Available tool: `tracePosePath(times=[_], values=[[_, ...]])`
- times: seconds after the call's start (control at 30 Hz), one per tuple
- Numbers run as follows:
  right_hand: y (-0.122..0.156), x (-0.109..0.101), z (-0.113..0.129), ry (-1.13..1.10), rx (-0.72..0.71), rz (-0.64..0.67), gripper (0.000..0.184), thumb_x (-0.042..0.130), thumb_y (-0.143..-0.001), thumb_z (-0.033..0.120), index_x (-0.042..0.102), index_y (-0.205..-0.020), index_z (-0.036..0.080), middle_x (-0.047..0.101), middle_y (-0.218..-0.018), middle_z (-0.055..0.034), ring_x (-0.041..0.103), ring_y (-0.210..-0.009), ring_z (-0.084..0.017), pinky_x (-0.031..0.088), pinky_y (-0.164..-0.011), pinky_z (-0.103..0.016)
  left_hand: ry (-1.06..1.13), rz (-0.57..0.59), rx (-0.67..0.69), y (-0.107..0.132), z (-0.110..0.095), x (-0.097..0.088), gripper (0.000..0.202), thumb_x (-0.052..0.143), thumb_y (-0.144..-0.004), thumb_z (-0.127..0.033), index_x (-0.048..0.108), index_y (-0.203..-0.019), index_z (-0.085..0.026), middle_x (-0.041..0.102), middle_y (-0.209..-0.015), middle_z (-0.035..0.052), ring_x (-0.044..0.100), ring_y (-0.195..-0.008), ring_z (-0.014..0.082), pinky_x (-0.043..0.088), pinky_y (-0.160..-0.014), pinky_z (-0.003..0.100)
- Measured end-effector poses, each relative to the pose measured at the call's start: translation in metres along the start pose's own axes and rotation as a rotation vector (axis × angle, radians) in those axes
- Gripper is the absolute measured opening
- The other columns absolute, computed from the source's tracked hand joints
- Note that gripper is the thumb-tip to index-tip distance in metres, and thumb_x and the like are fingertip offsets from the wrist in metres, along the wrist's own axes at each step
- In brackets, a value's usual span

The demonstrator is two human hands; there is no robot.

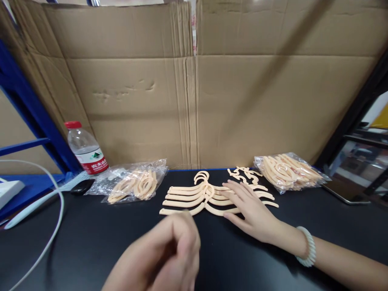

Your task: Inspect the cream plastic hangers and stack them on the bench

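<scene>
Several cream-coloured clothes hangers [182,204] lie fanned in overlapping rows on the black table, their hooks pointing to the back. My right hand [250,208], wearing a pale beaded bracelet, lies over the right arms of the hangers with its fingers spread. In front of the hangers, my left hand [163,254] is curled closed and slightly blurred. Its fingertips are turned out of sight, so whatever they hold, if anything, is hidden. Behind my right hand is a small heap of loose cream-coloured curved pieces [245,174].
Clear plastic bags of cream-coloured parts lie at the back left [133,186] and back right [289,171]. A red-capped bottle [86,147] stands at the left, near a white cable [59,218] and a pale-handled tool [33,208]. Cardboard [127,101] walls off the back.
</scene>
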State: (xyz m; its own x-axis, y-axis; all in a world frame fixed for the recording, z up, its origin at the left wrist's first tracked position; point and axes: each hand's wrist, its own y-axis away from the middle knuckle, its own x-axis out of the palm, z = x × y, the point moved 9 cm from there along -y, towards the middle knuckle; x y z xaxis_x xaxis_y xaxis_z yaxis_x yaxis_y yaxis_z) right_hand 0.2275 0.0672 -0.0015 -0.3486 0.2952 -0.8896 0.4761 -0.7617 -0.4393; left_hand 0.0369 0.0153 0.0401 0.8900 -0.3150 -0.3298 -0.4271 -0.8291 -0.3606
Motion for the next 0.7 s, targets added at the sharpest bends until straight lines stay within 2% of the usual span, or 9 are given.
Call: tracePosePath(times=[0.07, 0.13, 0.2, 0.23, 0.3, 0.4, 0.47, 0.57, 0.7], values=[[0.002, -0.011, 0.001, -0.031, -0.039, -0.074, 0.034, 0.050, -0.094, 0.032, 0.057, -0.126, 0.021, 0.054, -0.137, -0.0128, 0.044, -0.131, -0.029, 0.035, -0.109, -0.053, -0.011, 0.049, 0.002, -0.020, 0.005, 0.004, 0.029, 0.038, -0.098, -0.043, 0.047, -0.079, -0.023, 0.051, -0.073, 0.0006, 0.049, -0.063, 0.0158, 0.044, -0.058, 0.030], [0.001, -0.018, -0.010, -0.063, -0.020, -0.097, 0.025, 0.047, -0.095, 0.028, 0.062, -0.113, 0.020, 0.061, -0.124, -0.0119, 0.052, -0.121, -0.026, 0.041, -0.103, -0.045, -0.142, 0.109, 0.011, -0.033, 0.020, 0.009, 0.024, 0.036, -0.097, -0.034, 0.042, -0.077, -0.022, 0.047, -0.074, 0.0004, 0.044, -0.067, 0.0166, 0.039, -0.060, 0.030], [-0.003, -0.024, -0.039, -0.072, 0.094, -0.079, 0.023, 0.045, -0.095, 0.026, 0.064, -0.106, 0.019, 0.067, -0.111, -0.0100, 0.060, -0.106, -0.023, 0.047, -0.093, -0.037, -0.235, 0.135, 0.046, -0.038, 0.036, 0.011, 0.020, 0.032, -0.095, -0.027, 0.038, -0.076, -0.022, 0.044, -0.074, 0.0000, 0.040, -0.067, 0.0166, 0.036, -0.061, 0.030], [-0.004, -0.028, -0.061, -0.055, 0.213, -0.063, 0.023, 0.045, -0.094, 0.026, 0.064, -0.105, 0.018, 0.069, -0.106, -0.0085, 0.063, -0.100, -0.021, 0.049, -0.088, -0.032, -0.257, 0.163, 0.074, -0.038, 0.042, 0.014, 0.019, 0.031, -0.094, -0.025, 0.035, -0.076, -0.023, 0.043, -0.074, -0.0005, 0.038, -0.066, 0.0165, 0.035, -0.060, 0.030], [-0.009, -0.038, -0.096, -0.015, 0.331, -0.050, 0.025, 0.043, -0.094, 0.021, 0.064, -0.105, 0.015, 0.071, -0.094, -0.0086, 0.066, -0.081, -0.019, 0.050, -0.072, -0.029, -0.307, 0.226, 0.119, -0.034, 0.049, 0.020, 0.017, 0.030, -0.092, -0.022, 0.032, -0.075, -0.023, 0.041, -0.072, -0.0011, 0.036, -0.063, 0.0164, 0.033, -0.058, 0.030], [-0.018, -0.048, -0.136, 0.047, 0.457, 0.005, 0.019, 0.049, -0.089, 0.018, 0.068, -0.091, 0.013, 0.071, -0.075, -0.0060, 0.065, -0.066, -0.018, 0.045, -0.060, -0.026, -0.423, 0.322, 0.182, -0.027, 0.048, 0.030, 0.015, 0.032, -0.088, -0.017, 0.030, -0.075, -0.023, 0.042, -0.071, -0.0014, 0.037, -0.061, 0.0163, 0.031, -0.057, 0.029], [-0.022, -0.047, -0.150, 0.093, 0.521, 0.059, 0.018, 0.056, -0.087, 0.022, 0.067, -0.077, 0.012, 0.068, -0.065, -0.0056, 0.063, -0.061, -0.018, 0.043, -0.057, -0.026, -0.517, 0.353, 0.232, -0.025, 0.043, 0.035, 0.016, 0.035, -0.083, -0.013, 0.028, -0.073, -0.023, 0.041, -0.069, -0.0017, 0.037, -0.060, 0.0161, 0.030, -0.056, 0.028], [-0.026, -0.033, -0.156, 0.137, 0.588, 0.170, 0.023, 0.063, -0.088, 0.030, 0.065, -0.073, 0.012, 0.066, -0.068, -0.0041, 0.061, -0.062, -0.015, 0.046, -0.059, -0.027, -0.623, 0.354, 0.319, -0.024, 0.035, 0.041, 0.021, 0.037, -0.080, -0.011, 0.022, -0.070, -0.023, 0.040, -0.066, -0.0023, 0.037, -0.058, 0.0152, 0.029, -0.055, 0.027], [-0.025, -0.014, -0.155, 0.122, 0.658, 0.304, 0.023, 0.061, -0.093, 0.035, 0.064, -0.094, 0.012, 0.066, -0.089, -0.0033, 0.064, -0.074, -0.014, 0.054, -0.068, -0.030, -0.652, 0.330, 0.357, -0.021, 0.034, 0.041, 0.025, 0.038, -0.085, -0.011, 0.022, -0.070, -0.023, 0.042, -0.066, -0.0027, 0.038, -0.058, 0.0139, 0.030, -0.055, 0.026]])
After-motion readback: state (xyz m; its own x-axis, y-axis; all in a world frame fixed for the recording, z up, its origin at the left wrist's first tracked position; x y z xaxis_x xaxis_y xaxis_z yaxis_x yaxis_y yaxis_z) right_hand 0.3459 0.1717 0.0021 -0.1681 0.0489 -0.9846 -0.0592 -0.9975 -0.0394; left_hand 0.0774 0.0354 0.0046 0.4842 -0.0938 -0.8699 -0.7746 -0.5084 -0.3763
